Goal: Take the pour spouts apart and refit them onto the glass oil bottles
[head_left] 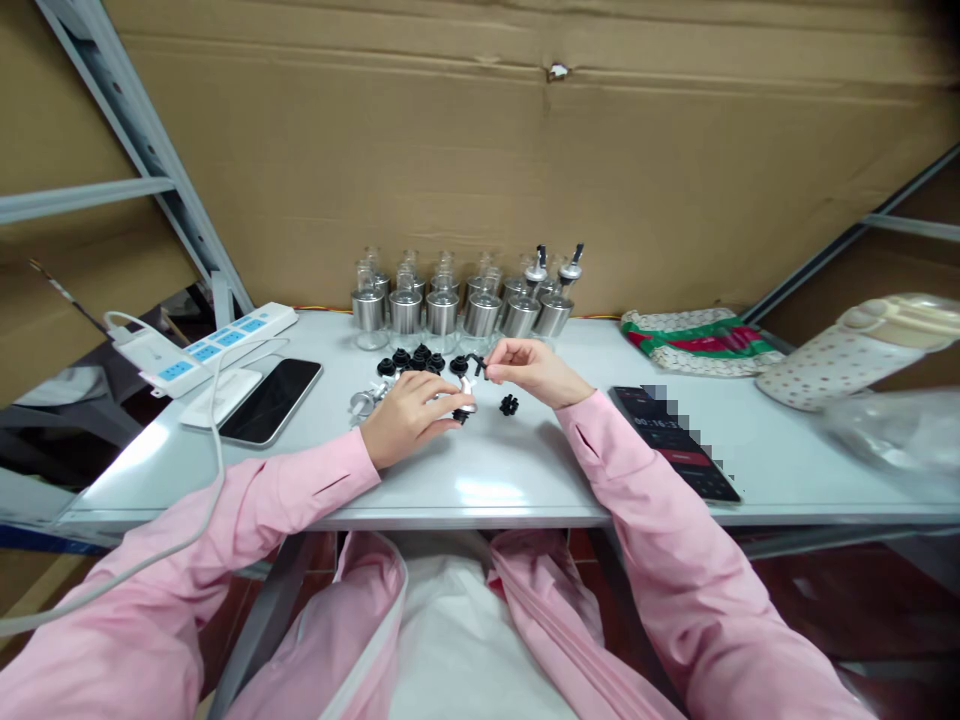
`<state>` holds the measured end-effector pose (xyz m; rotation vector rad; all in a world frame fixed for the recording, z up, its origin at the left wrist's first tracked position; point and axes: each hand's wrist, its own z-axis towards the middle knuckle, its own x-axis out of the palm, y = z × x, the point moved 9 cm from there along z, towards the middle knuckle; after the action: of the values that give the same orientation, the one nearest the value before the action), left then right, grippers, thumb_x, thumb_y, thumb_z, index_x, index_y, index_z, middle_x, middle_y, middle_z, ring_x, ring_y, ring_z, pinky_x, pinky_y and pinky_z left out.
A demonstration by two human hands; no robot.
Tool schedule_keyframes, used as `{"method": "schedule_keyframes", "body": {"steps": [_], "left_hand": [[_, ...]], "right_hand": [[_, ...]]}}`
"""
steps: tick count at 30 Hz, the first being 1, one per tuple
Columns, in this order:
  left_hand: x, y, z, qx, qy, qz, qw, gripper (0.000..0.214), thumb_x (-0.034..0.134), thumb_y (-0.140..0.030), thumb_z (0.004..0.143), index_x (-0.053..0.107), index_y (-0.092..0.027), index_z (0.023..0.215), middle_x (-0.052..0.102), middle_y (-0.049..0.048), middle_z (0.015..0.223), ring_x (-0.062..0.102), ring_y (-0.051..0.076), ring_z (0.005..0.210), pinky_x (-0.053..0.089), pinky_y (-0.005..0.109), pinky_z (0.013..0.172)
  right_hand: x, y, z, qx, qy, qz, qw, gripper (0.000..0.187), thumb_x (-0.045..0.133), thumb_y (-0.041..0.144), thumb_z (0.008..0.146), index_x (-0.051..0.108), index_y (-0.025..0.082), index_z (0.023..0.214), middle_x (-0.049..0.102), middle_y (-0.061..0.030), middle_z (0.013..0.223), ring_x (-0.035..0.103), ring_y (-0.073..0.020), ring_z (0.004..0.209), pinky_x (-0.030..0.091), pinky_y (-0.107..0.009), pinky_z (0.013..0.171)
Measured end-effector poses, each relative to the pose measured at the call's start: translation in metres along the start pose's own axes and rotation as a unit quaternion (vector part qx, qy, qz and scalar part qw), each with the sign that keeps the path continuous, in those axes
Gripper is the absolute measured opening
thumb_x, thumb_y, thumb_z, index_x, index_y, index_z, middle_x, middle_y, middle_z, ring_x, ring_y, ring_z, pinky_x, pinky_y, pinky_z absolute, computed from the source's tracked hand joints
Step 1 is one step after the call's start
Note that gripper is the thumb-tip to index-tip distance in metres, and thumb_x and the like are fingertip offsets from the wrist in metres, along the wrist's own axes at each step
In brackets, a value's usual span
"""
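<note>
My left hand (409,412) rests on the white table (525,480) with its fingers closed on a silver pourer spout (466,398) tipped with a black part. My right hand (529,367) pinches a small black piece (478,365) just above the spout. Several black stoppers (416,359) lie in a cluster behind my left hand, and one more black stopper (509,404) lies alone near my right wrist. A silver spout (363,403) lies left of my left hand. A row of glass bottles with steel sleeves (450,305) stands at the back; two at the right carry pourers (556,268).
A power strip (214,345), a white charger pad and a black phone (271,399) lie at the left, with a white cable running toward me. A second phone (675,440) lies at the right, beside a folded cloth (697,335) and a spotted pouch (847,355). Cardboard backs the table.
</note>
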<state>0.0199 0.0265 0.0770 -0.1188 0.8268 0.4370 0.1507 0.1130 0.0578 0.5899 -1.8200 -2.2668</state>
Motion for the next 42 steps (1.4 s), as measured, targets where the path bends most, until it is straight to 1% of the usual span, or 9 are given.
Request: {"method": "schedule_keyframes", "body": {"steps": [4,15,21,24,30,34,37,40,42], "left_hand": [[0.003,0.002,-0.001,-0.004,0.007,0.0,1.0,0.029,0.046,-0.035,0.091,0.06,-0.017,0.109,0.065,0.0074,0.098,0.055,0.019,0.093,0.041,0.032,0.081],[0.004,0.006,-0.002,-0.018,0.016,0.017,1.0,0.03,0.049,-0.037,0.09,0.059,-0.021,0.112,0.063,0.0073,0.101,0.052,0.021,0.098,0.04,0.035,0.085],[0.004,0.01,-0.002,-0.053,0.017,0.016,0.998,0.028,0.049,-0.037,0.089,0.061,-0.023,0.11,0.051,0.0125,0.119,0.05,0.024,0.11,0.043,0.037,0.087],[0.005,0.01,-0.002,-0.052,0.022,0.015,0.998,0.029,0.047,-0.036,0.09,0.06,-0.021,0.111,0.044,0.0156,0.129,0.047,0.026,0.117,0.043,0.039,0.089],[0.007,0.009,-0.002,-0.041,0.033,0.01,0.999,0.031,0.045,-0.039,0.09,0.058,-0.019,0.11,0.05,0.0163,0.129,0.052,0.025,0.113,0.042,0.039,0.088],[0.002,0.006,-0.002,-0.034,0.012,-0.008,0.999,0.031,0.045,-0.039,0.091,0.057,-0.018,0.109,0.053,0.016,0.127,0.054,0.023,0.109,0.041,0.037,0.089],[-0.001,0.003,-0.002,-0.018,-0.001,-0.012,1.0,0.031,0.044,-0.04,0.091,0.055,-0.019,0.109,0.054,0.0155,0.126,0.056,0.021,0.103,0.04,0.037,0.088],[0.0,-0.002,-0.004,-0.003,0.002,-0.011,1.0,0.032,0.042,-0.043,0.091,0.052,-0.019,0.109,0.054,0.0155,0.125,0.057,0.02,0.094,0.039,0.036,0.083],[0.001,-0.006,-0.004,0.015,0.0,-0.009,1.0,0.031,0.041,-0.042,0.092,0.049,-0.019,0.11,0.053,0.0156,0.126,0.057,0.019,0.09,0.039,0.035,0.08]], "right_hand": [[0.011,-0.005,-0.001,0.02,0.037,0.017,0.999,0.028,0.078,0.034,0.059,0.059,0.014,0.066,0.059,0.0034,0.058,0.049,-0.0067,0.053,0.037,-0.021,0.054],[0.018,-0.007,-0.002,0.045,0.043,0.014,0.998,0.031,0.08,0.032,0.055,0.058,0.014,0.067,0.057,0.0054,0.055,0.047,-0.0057,0.051,0.035,-0.021,0.052],[0.021,-0.007,-0.002,0.051,0.042,0.046,0.997,0.032,0.08,0.03,0.054,0.059,0.015,0.073,0.059,0.005,0.058,0.05,-0.0063,0.054,0.039,-0.021,0.055],[0.022,-0.006,-0.002,0.049,0.039,0.047,0.997,0.031,0.08,0.029,0.055,0.058,0.015,0.073,0.058,0.0052,0.057,0.05,-0.0064,0.054,0.039,-0.021,0.055],[0.023,-0.005,-0.002,0.05,0.043,0.053,0.996,0.031,0.081,0.028,0.054,0.059,0.015,0.071,0.059,0.0052,0.058,0.051,-0.0065,0.054,0.039,-0.021,0.055],[0.021,-0.007,-0.003,0.054,0.046,0.064,0.995,0.029,0.082,0.029,0.053,0.06,0.013,0.064,0.059,0.004,0.056,0.051,-0.0061,0.052,0.038,-0.021,0.054],[0.027,-0.01,-0.007,0.07,0.079,0.15,0.983,0.029,0.08,0.034,0.059,0.064,0.014,0.071,0.06,0.0025,0.061,0.054,-0.0072,0.056,0.041,-0.021,0.056],[0.045,-0.014,-0.013,0.104,0.155,0.231,0.955,0.035,0.079,0.033,0.062,0.065,0.014,0.087,0.06,0.0022,0.065,0.054,-0.0067,0.058,0.041,-0.021,0.056],[0.059,-0.015,-0.018,0.119,0.21,0.262,0.934,0.035,0.078,0.035,0.064,0.065,0.011,0.085,0.059,0.0017,0.063,0.052,-0.0063,0.057,0.041,-0.02,0.055]]}}
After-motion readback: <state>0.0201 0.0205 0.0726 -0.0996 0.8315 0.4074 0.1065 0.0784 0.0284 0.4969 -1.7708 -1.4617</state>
